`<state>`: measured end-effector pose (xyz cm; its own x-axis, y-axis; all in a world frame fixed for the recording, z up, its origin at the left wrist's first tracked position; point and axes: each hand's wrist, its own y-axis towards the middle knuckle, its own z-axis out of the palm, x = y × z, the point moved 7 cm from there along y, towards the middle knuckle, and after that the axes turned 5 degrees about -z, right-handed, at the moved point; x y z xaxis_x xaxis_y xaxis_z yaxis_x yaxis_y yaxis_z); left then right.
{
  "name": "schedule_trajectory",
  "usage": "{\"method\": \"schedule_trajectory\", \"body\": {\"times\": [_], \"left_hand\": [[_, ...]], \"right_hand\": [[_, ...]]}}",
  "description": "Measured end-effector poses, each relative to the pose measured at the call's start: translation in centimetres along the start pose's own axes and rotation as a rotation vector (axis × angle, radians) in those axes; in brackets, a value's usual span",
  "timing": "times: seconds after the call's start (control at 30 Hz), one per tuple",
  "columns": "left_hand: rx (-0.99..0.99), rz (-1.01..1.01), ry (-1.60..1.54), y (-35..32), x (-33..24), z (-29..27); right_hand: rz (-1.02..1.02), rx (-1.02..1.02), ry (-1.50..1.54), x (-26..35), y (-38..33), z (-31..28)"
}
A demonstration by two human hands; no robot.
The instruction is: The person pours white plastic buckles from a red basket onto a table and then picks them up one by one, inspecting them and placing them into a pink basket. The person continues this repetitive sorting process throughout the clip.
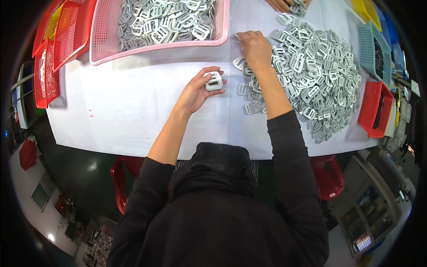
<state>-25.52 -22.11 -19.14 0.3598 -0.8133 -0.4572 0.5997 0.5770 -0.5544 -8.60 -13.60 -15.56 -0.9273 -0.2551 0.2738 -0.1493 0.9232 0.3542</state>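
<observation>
My left hand (pixel 195 94) is closed round silver metal slide buckles (pixel 214 82) above the white table. They look like a short stack, thumb on one side and fingers behind; how many cannot be told. Further right and farther off, my right hand (pixel 258 53) reaches past the near-left edge of a big heap of the same buckles (pixel 313 73). Its fingertips pinch a small silver piece (pixel 236 35), seen edge-on, that looks like one buckle. A few loose buckles (pixel 251 108) lie at the heap's left fringe.
A pink basket (pixel 160 50) full of buckles stands at the far left. Red baskets (pixel 71 33) line the left edge; a teal basket (pixel 375 55) and a red basket (pixel 376 109) stand at the right. Another person's hand (pixel 279 4) holds buckles beyond the heap.
</observation>
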Motion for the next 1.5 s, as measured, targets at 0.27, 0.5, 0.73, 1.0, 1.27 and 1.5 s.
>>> {"method": "schedule_trajectory", "body": {"times": [0.27,0.5,0.73,1.0,1.27,1.5], "left_hand": [[0.083,0.019,-0.027,1.6,0.7,1.4],[0.019,-0.069,-0.041,1.3,1.9,-1.5],[0.177,-0.084,-0.034,0.2,0.3,-0.5],[0.115,0.057,-0.075,-2.2,-1.6,1.7],[0.166,0.208,-0.249,-5.4,-8.8,5.5],[-0.140,0.324,0.400,-3.2,-17.3,3.1]], "right_hand": [[0.489,0.598,0.774,4.0,-3.4,-1.8],[0.268,0.297,0.297,-1.3,5.0,2.7],[0.144,0.283,0.130,-2.0,7.2,4.8],[0.814,0.304,1.193,3.0,-2.7,-6.3],[0.577,0.327,1.069,9.8,0.5,-6.2],[0.591,0.350,1.239,9.2,7.8,-2.3]]}}
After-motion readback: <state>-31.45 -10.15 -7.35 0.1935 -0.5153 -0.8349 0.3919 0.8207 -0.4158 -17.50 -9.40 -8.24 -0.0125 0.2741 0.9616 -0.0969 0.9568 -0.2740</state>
